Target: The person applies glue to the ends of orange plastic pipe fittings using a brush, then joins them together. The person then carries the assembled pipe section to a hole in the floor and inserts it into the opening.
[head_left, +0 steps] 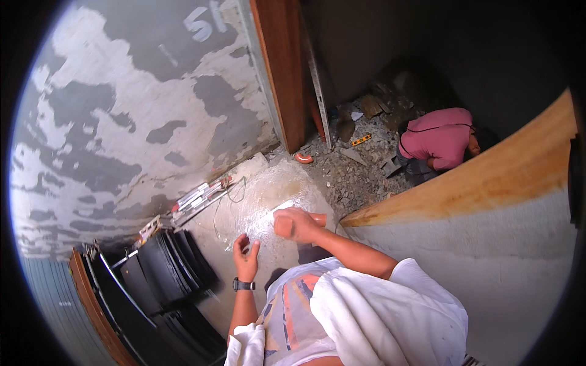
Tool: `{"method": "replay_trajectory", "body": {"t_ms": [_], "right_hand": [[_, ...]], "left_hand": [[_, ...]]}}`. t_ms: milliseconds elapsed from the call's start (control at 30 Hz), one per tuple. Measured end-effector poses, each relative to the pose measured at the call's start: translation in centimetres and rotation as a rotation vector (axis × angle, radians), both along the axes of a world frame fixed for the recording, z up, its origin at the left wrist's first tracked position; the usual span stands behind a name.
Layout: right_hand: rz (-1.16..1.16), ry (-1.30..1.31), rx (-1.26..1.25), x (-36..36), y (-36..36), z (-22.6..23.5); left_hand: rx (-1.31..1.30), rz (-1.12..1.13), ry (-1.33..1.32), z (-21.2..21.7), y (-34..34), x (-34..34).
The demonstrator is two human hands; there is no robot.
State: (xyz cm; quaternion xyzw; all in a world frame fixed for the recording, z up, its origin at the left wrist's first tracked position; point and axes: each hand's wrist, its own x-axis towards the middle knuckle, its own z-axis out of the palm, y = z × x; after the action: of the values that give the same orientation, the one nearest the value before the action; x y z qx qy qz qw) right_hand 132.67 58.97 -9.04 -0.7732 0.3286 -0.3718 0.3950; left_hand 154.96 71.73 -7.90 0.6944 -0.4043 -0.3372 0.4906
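Note:
My right hand (300, 224) is closed around an orange pipe fitting (283, 226), whose ends show on both sides of the fingers. To its left, my left hand (246, 259) is raised with the thumb and fingers apart and nothing visible in them. A dark watch (244, 285) is on that wrist. Both hands are above a pale, wet-looking floor (238, 210). Another orange pipe elbow (303, 158) lies on the ground farther ahead, by the foot of the brown door frame (282, 91).
A co-worker in a pink shirt (438, 137) bends down over rubble (348, 177) beyond the doorway. A yellow spirit level (361, 139) lies there. Stacked black panels (162, 268) stand at left, near metal lengths (201, 198) along the patchy wall (146, 91). A wood-topped partition (464, 183) rises at right.

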Motion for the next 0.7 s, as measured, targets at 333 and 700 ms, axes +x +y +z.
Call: {"method": "replay_trajectory", "body": {"t_ms": [333,700], "right_hand": [[-0.527,0.028,0.377,-10.3,-21.7,-4.3],[-0.999,-0.138,0.392,-26.6,-33.3,1.7]], "left_hand": [[0.394,0.277,0.391,-8.6,-8.2,8.4],[-0.949,-0.759,0.063,26.1,-57.9,-11.0]]}}
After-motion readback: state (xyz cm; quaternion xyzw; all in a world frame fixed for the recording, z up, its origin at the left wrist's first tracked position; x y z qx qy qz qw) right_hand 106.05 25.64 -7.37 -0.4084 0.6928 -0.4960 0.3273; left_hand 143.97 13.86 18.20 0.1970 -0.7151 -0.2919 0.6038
